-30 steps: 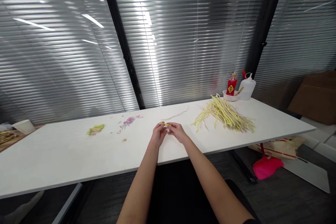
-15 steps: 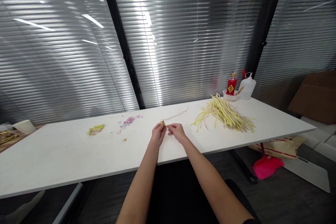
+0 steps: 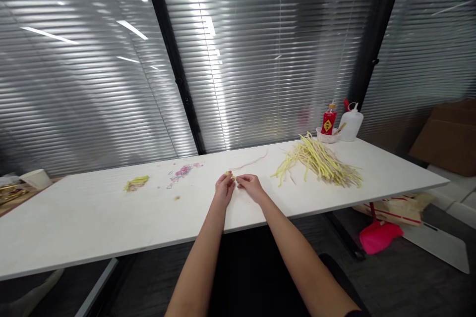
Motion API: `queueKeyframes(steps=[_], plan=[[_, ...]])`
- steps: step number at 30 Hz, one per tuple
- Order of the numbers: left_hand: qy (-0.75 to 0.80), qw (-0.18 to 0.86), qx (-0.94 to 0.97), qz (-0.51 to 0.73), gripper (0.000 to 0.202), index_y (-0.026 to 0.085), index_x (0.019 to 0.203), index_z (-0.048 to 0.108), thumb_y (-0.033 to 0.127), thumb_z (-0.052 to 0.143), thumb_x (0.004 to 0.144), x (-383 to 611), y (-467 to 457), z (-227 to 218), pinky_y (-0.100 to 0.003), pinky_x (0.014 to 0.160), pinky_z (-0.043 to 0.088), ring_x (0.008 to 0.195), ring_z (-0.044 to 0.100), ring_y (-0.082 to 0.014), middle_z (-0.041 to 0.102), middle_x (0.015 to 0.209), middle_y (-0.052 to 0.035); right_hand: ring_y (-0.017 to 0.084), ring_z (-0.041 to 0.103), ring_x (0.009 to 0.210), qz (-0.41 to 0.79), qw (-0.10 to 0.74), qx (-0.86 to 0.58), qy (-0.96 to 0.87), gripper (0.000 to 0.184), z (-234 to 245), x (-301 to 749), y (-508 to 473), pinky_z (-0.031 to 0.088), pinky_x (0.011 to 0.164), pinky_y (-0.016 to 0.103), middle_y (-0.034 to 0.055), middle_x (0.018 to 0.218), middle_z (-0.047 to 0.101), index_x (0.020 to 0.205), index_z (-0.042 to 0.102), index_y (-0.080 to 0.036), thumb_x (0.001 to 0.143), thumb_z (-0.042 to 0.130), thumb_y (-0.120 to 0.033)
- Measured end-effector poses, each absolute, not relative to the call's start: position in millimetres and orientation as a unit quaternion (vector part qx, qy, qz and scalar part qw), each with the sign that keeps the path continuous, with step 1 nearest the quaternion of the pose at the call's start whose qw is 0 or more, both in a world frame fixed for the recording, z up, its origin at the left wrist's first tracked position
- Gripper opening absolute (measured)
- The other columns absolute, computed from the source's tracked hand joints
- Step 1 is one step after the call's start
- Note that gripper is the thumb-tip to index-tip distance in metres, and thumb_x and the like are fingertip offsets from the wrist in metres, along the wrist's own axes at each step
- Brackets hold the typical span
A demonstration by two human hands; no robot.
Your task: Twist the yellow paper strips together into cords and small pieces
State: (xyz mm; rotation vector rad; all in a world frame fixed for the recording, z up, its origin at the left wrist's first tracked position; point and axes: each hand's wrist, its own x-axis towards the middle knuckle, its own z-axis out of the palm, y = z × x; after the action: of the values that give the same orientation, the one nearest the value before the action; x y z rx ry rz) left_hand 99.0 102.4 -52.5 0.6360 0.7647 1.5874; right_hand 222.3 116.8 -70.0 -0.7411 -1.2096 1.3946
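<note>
My left hand [image 3: 224, 189] and my right hand [image 3: 251, 186] meet over the middle of the white table [image 3: 92, 218]. Both are closed in a pinch on a small yellow-green strip [image 3: 229, 175] that shows between the fingertips. A heap of long yellow-green strips [image 3: 320, 161] lies to the right of my right hand. A single pale strip [image 3: 250, 162] lies just beyond my hands. A small bundle of the same strips [image 3: 136, 183] rests to the left.
A scatter of small pink rubber bands [image 3: 181, 172] lies left of my hands. At the back right stand a red bottle [image 3: 328, 120], a white squeeze bottle [image 3: 351, 121] and a small bowl [image 3: 327, 134]. A paper cup [image 3: 34, 178] sits far left. A pink dustpan [image 3: 380, 237] lies on the floor.
Both hands stay in the same place, with only small finger movements on the strip. Nothing else has moved.
</note>
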Motion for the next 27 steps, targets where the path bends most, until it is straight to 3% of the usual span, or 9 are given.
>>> queueKeyframes(steps=[4, 9, 12, 14, 17, 20, 23, 27], plan=[[0.316, 0.518, 0.220, 0.763, 0.026, 0.020, 0.091, 0.055, 0.027, 0.069, 0.071, 92, 106, -53, -0.017, 0.062, 0.043, 0.061, 0.052, -0.0054, 0.052, 0.074, 0.0012, 0.013, 0.057, 0.076, 0.648, 0.564, -0.292, -0.419, 0.048, -66, 227, 117, 0.049, 0.073, 0.030, 0.0050, 0.093, 0.058, 0.100, 0.061, -0.020, 0.057, 0.075, -0.035], [0.341, 0.439, 0.206, 0.805, 0.054, 0.037, 0.122, 0.043, 0.039, 0.065, 0.073, 89, 99, -49, -0.026, 0.077, 0.048, 0.084, 0.063, -0.0127, 0.050, 0.113, -0.0021, 0.014, 0.056, 0.082, 0.637, 0.576, -0.307, -0.410, 0.036, -72, 227, 122, 0.050, 0.074, 0.030, 0.0067, 0.099, 0.057, 0.092, 0.061, -0.018, 0.061, 0.071, -0.033], [0.350, 0.410, 0.233, 0.809, 0.057, 0.041, 0.127, 0.042, 0.043, 0.063, 0.074, 92, 94, -47, -0.029, 0.076, 0.049, 0.085, 0.064, -0.0161, 0.040, 0.131, -0.0022, 0.017, 0.056, 0.086, 0.537, 0.584, -0.374, -0.481, 0.028, -76, 224, 126, 0.048, 0.075, 0.031, 0.0073, 0.101, 0.058, 0.094, 0.062, -0.019, 0.069, 0.062, -0.032], [0.348, 0.396, 0.243, 0.814, 0.056, 0.039, 0.127, 0.045, 0.045, 0.062, 0.075, 93, 92, -47, -0.030, 0.076, 0.050, 0.085, 0.065, -0.0176, 0.036, 0.136, -0.0028, 0.019, 0.055, 0.092, 0.396, 0.577, -0.434, -0.567, 0.021, -77, 221, 129, 0.044, 0.082, 0.033, 0.0078, 0.101, 0.059, 0.092, 0.063, -0.018, 0.075, 0.053, -0.028], [0.346, 0.395, 0.248, 0.814, 0.055, 0.036, 0.126, 0.048, 0.050, 0.060, 0.074, 93, 92, -49, -0.030, 0.074, 0.050, 0.085, 0.065, -0.0194, 0.035, 0.138, -0.0041, 0.022, 0.046, 0.110, 0.166, 0.491, -0.491, -0.701, 0.024, -75, 215, 137, 0.035, 0.094, 0.036, 0.0095, 0.112, 0.057, 0.092, 0.065, -0.018, 0.081, 0.044, -0.020], [0.342, 0.416, 0.243, 0.807, 0.049, 0.032, 0.119, 0.054, 0.051, 0.059, 0.074, 90, 94, -51, -0.031, 0.074, 0.050, 0.084, 0.065, -0.0200, 0.040, 0.132, -0.0056, 0.026, 0.028, 0.127, 0.041, 0.354, -0.499, -0.790, 0.028, -74, 208, 147, 0.023, 0.101, 0.044, 0.0082, 0.133, 0.045, 0.101, 0.064, -0.019, 0.084, 0.042, -0.020], [0.335, 0.445, 0.231, 0.798, 0.043, 0.025, 0.108, 0.061, 0.050, 0.059, 0.073, 88, 95, -52, -0.032, 0.075, 0.049, 0.081, 0.065, -0.0191, 0.048, 0.121, -0.0080, 0.029, 0.017, 0.133, 0.021, 0.273, -0.501, -0.821, 0.030, -74, 204, 155, 0.014, 0.101, 0.052, 0.0043, 0.141, 0.037, 0.109, 0.061, -0.023, 0.087, 0.041, -0.023], [0.327, 0.468, 0.218, 0.791, 0.040, 0.017, 0.094, 0.064, 0.050, 0.060, 0.072, 89, 95, -51, -0.030, 0.073, 0.048, 0.076, 0.063, -0.0175, 0.055, 0.107, -0.0089, 0.029, 0.033, 0.124, 0.060, 0.291, -0.499, -0.814, 0.033, -74, 208, 155, 0.022, 0.098, 0.050, 0.0066, 0.132, 0.048, 0.117, 0.056, -0.023, 0.086, 0.042, -0.025]])
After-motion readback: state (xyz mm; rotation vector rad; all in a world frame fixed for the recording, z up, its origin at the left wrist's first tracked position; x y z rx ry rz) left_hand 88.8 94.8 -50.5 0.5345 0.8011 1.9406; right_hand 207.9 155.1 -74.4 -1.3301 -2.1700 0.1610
